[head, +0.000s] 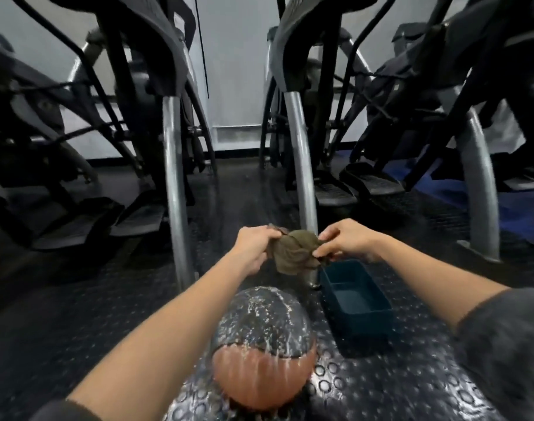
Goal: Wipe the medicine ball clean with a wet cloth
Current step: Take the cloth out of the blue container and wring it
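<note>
Olive cloth (296, 250) gripped by your left hand (253, 247) and right hand (344, 241), 12 o'clock of the spattered medicine ball (259, 329), wiping looks unstarted

Pebbled rubber on the medicine ball (262, 344), wet and glossy. Beyond it, soft crumpled cloth (296, 250); right of it, matt plastic tub (355, 302). Underneath, studded rubber floor (366, 387), shiny; farther off, smooth metal tubes (173, 165).
</note>
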The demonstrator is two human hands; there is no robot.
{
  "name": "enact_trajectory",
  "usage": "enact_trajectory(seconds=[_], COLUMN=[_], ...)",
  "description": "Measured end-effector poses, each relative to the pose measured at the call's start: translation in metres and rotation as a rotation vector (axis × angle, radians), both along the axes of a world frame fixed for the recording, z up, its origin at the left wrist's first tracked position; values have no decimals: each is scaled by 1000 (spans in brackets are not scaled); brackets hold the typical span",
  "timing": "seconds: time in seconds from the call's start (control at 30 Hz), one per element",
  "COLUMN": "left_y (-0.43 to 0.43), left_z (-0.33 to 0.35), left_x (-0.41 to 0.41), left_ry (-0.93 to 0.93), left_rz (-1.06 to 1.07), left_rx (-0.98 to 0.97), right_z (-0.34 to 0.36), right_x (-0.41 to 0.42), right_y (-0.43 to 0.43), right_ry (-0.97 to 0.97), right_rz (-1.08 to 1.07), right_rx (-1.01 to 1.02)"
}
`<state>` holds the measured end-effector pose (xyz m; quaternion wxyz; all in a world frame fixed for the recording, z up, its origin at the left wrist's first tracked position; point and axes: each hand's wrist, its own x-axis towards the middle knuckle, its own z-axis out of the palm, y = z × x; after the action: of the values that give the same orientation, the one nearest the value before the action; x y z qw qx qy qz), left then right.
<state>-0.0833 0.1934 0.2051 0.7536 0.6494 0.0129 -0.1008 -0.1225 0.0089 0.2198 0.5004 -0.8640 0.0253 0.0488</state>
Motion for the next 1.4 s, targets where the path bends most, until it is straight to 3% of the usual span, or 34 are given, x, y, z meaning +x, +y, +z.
enact_trajectory(seconds=[0.23, 0.47, 0.73, 1.17, 1.4], left_y=[22, 51, 75, 66, 59], left_z=[22, 52, 60, 20, -16], left_x=[-83, -150, -172, -136, -110], left_ry=[-88, -144, -173, -11, 41], left_rz=[-45, 7, 43, 11, -135], left_rx=[177, 143, 204, -132, -199], right_z=[-16, 33, 36, -6, -64], right_x=[-90, -136, -148, -126, -104], right_y=[19, 43, 75, 86, 104], right_ry=[-116, -178, -161, -142, -261], right_rz=[-78, 1, 11, -77, 74], right_rx=[162, 7, -91, -182, 97])
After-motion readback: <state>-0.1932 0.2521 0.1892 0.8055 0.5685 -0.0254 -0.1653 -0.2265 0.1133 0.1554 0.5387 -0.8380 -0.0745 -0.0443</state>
